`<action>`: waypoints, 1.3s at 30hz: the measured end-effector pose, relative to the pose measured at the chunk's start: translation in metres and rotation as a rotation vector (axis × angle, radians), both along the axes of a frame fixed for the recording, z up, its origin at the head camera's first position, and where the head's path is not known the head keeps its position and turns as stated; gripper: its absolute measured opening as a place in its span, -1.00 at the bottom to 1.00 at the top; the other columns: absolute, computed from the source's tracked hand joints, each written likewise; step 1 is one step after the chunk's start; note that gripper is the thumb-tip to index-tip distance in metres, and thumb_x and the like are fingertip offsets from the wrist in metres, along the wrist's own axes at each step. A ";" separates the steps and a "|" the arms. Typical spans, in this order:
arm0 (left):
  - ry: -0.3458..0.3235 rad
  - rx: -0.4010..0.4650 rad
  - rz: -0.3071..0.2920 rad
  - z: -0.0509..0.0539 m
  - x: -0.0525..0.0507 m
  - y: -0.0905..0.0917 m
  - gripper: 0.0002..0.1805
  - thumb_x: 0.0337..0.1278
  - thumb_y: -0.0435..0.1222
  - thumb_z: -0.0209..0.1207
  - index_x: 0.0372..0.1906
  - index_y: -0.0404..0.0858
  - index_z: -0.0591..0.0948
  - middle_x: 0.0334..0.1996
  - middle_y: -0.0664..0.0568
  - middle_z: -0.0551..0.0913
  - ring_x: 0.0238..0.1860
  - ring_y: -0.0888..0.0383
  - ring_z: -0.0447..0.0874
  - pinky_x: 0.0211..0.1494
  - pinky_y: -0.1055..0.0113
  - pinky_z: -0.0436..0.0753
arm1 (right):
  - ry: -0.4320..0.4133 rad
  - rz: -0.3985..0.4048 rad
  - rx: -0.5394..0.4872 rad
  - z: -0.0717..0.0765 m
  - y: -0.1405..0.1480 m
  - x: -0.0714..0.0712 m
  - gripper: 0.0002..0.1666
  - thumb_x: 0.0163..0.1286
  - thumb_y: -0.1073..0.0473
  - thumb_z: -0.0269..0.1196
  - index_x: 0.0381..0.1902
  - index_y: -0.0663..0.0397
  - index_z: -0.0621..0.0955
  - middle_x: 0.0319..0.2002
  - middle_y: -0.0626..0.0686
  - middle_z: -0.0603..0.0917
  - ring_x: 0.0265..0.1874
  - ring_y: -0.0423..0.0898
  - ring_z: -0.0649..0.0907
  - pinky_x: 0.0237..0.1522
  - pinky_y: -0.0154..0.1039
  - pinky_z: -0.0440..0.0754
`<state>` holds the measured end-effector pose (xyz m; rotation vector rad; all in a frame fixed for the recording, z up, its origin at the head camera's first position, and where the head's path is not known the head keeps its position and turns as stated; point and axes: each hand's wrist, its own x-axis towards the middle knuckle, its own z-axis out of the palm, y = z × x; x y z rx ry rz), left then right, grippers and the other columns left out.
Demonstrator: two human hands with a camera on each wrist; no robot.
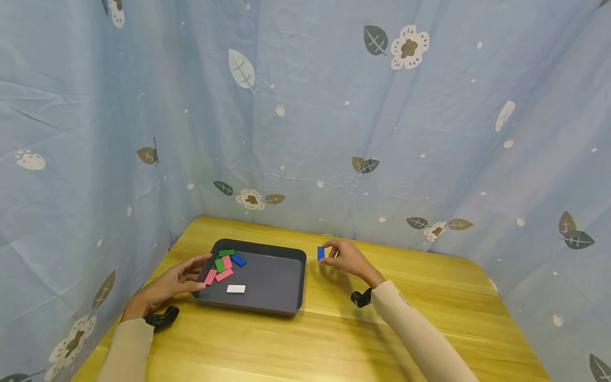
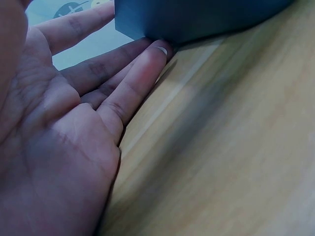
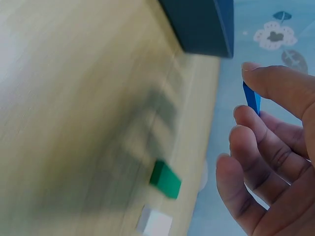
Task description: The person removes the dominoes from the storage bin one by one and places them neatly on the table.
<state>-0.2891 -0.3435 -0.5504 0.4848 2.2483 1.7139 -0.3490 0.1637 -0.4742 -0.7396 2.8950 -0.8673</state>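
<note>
My right hand (image 1: 350, 259) pinches a small blue domino (image 1: 321, 253) between thumb and fingers, raised over the table just right of the dark grey tray (image 1: 274, 278). In the right wrist view, the blue domino (image 3: 251, 98) shows edge-on, with the other fingers bent below it. At the tray's left side, my left hand (image 1: 167, 284) touches the rim with thumb and index finger spread apart. Its lower fingers (image 2: 135, 81) reach nearly straight to the tray's outer wall. Inside the tray lie pink dominoes (image 1: 224, 274), green dominoes (image 1: 219, 265), a blue domino (image 1: 238, 260) and a white domino (image 1: 236, 289).
The right wrist view shows a green block (image 3: 166, 179) and a white block (image 3: 154, 222) on the wooden table (image 1: 229, 345), close to its far edge. A blue patterned curtain (image 1: 310, 132) hangs behind the table and along both sides.
</note>
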 end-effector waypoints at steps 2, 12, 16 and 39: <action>0.005 0.000 0.002 0.001 0.000 0.001 -0.14 0.37 -0.33 0.31 0.64 -0.04 0.16 0.47 -0.27 0.24 0.32 -0.28 0.31 0.12 0.22 0.63 | 0.004 -0.015 0.001 -0.003 0.008 0.001 -0.48 0.35 0.02 0.46 0.22 0.06 0.66 -0.42 -0.13 0.64 -0.55 -0.18 0.58 -0.44 -0.22 0.55; -0.009 -0.009 0.007 0.003 0.001 0.001 -0.15 0.38 -0.32 0.30 0.64 -0.03 0.15 0.50 -0.26 0.21 0.35 -0.30 0.28 0.13 0.23 0.61 | 0.013 -0.085 0.012 -0.014 0.043 0.004 -0.48 0.33 0.03 0.48 0.19 0.10 0.68 -0.41 -0.13 0.65 -0.46 -0.17 0.58 -0.42 -0.22 0.54; -0.010 -0.014 0.008 0.003 0.001 0.001 -0.15 0.38 -0.30 0.30 0.64 -0.04 0.15 0.50 -0.27 0.20 0.35 -0.31 0.27 0.13 0.23 0.61 | 0.013 -0.127 0.005 -0.019 0.056 0.004 -0.49 0.32 0.06 0.49 0.18 0.11 0.68 -0.42 -0.11 0.65 -0.47 -0.16 0.58 -0.41 -0.22 0.53; -0.013 0.012 -0.016 0.002 0.000 0.000 -0.17 0.42 -0.35 0.25 0.65 -0.03 0.14 0.51 -0.28 0.15 0.36 -0.31 0.23 0.13 0.17 0.62 | -0.031 -0.256 0.012 -0.041 0.103 0.007 -0.45 0.32 0.10 0.48 0.20 0.22 0.66 -0.42 -0.06 0.65 -0.50 -0.12 0.54 -0.35 -0.19 0.51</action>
